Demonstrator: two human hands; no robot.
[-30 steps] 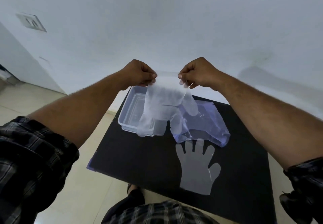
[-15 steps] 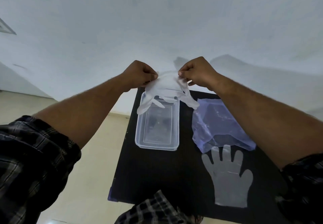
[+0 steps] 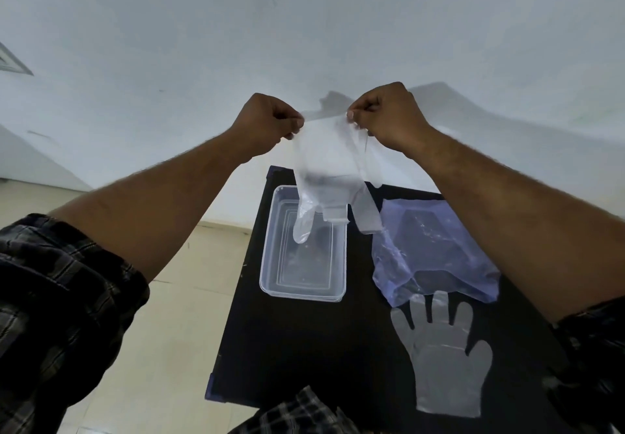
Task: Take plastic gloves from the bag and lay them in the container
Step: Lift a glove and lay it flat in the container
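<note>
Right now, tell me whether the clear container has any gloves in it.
Empty: the container shows only its bare clear bottom. The held glove hangs above it, pinched by the left hand and right hand.

dark plaid sleeves (image 3: 50, 298), rolled up

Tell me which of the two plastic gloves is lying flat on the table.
The glove spread open below the bluish bag, fingers pointing toward it. The other glove hangs in the air, pinched by both hands above the container.
</note>
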